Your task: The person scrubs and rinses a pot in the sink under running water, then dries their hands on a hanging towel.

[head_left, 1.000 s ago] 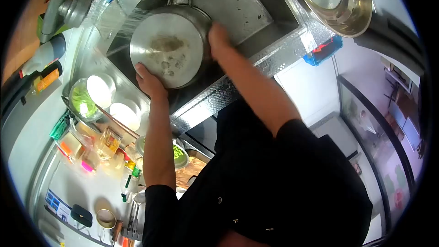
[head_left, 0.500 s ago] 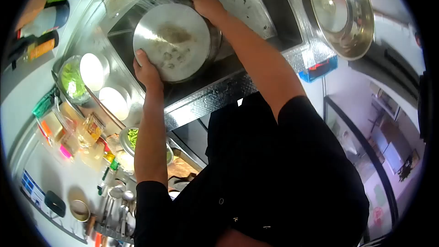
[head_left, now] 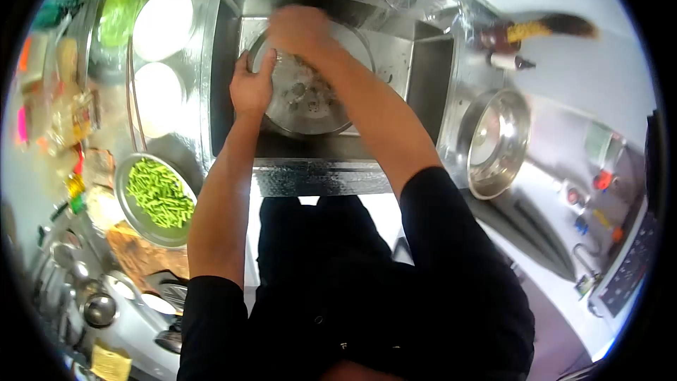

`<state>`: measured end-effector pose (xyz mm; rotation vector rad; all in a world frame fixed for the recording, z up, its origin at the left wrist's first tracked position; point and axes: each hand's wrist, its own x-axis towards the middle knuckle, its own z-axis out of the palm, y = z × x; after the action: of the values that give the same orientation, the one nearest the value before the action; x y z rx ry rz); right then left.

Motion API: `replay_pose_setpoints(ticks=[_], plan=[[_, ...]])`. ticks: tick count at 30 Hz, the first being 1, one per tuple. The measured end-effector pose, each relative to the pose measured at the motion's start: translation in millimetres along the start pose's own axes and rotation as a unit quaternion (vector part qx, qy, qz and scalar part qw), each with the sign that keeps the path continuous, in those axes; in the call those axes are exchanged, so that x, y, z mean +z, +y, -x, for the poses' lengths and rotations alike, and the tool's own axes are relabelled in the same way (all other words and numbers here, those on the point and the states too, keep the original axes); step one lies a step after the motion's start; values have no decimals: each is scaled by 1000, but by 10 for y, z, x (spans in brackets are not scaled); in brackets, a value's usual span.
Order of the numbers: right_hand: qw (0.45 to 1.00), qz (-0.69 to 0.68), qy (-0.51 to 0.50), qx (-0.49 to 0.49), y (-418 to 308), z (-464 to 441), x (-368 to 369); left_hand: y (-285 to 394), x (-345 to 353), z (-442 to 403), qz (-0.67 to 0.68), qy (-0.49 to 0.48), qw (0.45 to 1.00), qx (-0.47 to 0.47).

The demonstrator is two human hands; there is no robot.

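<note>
A round metal pot point(head_left: 310, 102) sits in the sink, with dark blotches and a brownish patch on its pale round face. Whether that face is its inside or its underside I cannot tell. My left hand point(head_left: 252, 88) grips the pot at its left edge, thumb and fingers around the rim. Over the upper part of the pot is my right hand point(head_left: 302, 32), smeared by motion. Its fingers do not show clearly, so what it holds, if anything, is hidden.
The steel sink point(head_left: 431, 77) surrounds the pot. Left of it stand two white bowls point(head_left: 163, 25), a bowl of leafy greens point(head_left: 121, 10) and a bowl of cut green beans point(head_left: 161, 194). A wide metal basin point(head_left: 497, 144) stands to the right, near a brush point(head_left: 539, 28).
My right hand has left the loop handle and moved over the pot. The pot sits lower in the sink. The view has turned, bringing the green beans and right counter into sight.
</note>
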<state>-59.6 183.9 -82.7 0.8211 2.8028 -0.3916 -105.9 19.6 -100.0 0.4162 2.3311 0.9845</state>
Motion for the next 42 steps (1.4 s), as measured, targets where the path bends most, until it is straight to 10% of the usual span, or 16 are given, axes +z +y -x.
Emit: replay_pose_setpoints(ticks=[6,8,11,15,20,22,28,36,39,42], plan=[[813,-443,185,329,1585,866,861,72,-42,33,39,-26,999,7],[966,-92,20,239,1465,799,572,43,-20,52,61,-14,998,1],[994,75,-80,-24,639,19,-105,5,15,13,15,12,999,28],[992,-22,-121,13,-83,-169,-245,-32,57,-67,0,-21,998,62],[977,-115,-43,177,889,325,-165,402,329,-180,1,-149,982,116],[979,-93,-4,184,1459,623,45,448,650,-266,-38,-65,969,235],[961,-25,-39,273,2214,689,435,345,548,1184,-39,-2,993,114],[938,-143,100,301,1551,1099,245,194,718,967,-19,122,980,155],[939,-150,150,271,1502,942,238,210,649,828,-12,137,981,136],[990,86,63,-90,1378,403,183,216,661,808,29,176,975,136]])
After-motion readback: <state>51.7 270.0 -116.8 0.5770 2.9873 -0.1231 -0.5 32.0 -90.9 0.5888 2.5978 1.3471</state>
